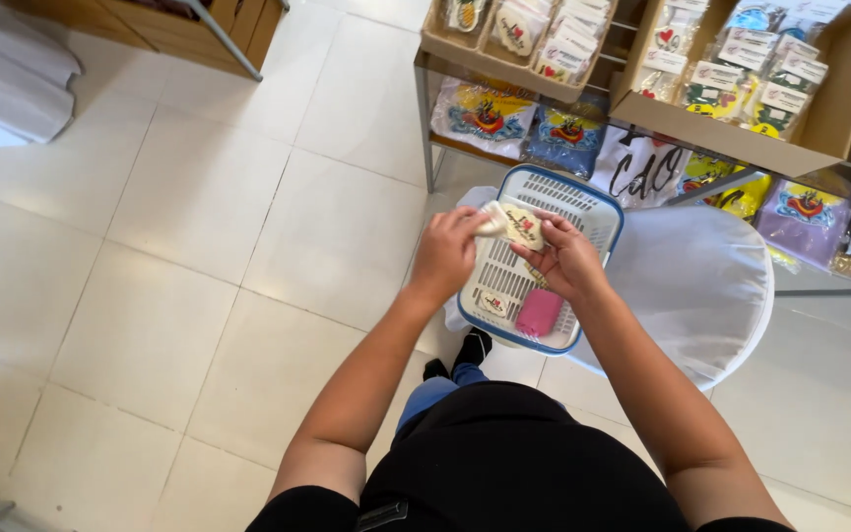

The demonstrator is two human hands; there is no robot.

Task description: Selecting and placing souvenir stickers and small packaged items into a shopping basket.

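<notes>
A: Status?
B: A cream printed pouch is gripped by both the left hand and the right hand, held over the blue-rimmed white basket.
A: Basket contents?
B: A pink item and one small piece are seen inside; most of it is unfilled.

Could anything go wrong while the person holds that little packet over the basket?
The small cream packet is pinched only at its edges between the left hand and the right hand, so it might slip and drop. The white and blue basket sits on a rounded white seat and juts past its edge, so a bump could tip it, spilling the pink item onto the tiled floor.
</notes>
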